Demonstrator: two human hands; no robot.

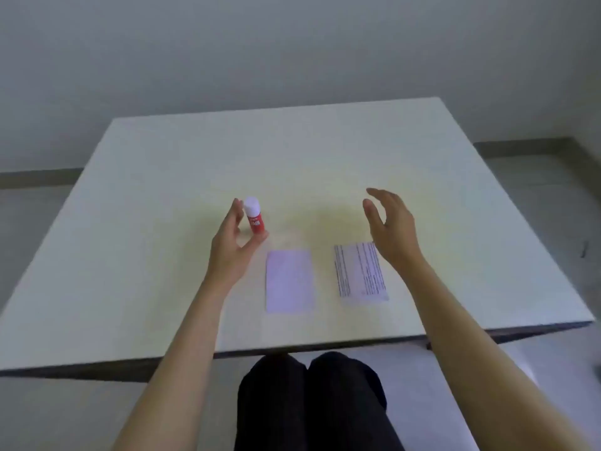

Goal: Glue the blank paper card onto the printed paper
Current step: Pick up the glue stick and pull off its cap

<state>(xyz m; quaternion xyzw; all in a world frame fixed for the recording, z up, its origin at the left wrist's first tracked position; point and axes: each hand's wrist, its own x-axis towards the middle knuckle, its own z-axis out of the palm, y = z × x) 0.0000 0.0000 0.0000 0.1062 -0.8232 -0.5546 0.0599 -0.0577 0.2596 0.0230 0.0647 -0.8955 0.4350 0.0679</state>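
A red glue stick with a white cap stands upright left of the table's middle. My left hand holds it, thumb at its base and fingertips beside the cap. The blank paper card lies flat just right of that hand, toward the near edge. The printed paper, with lines of text, lies to the right of the card with a gap between them. My right hand hovers open over the printed paper's far right corner, fingers spread and curved, holding nothing.
The white table has its near edge just past the papers, with my dark-trousered knees below it. A plain wall and floor strip lie behind the table's far edge.
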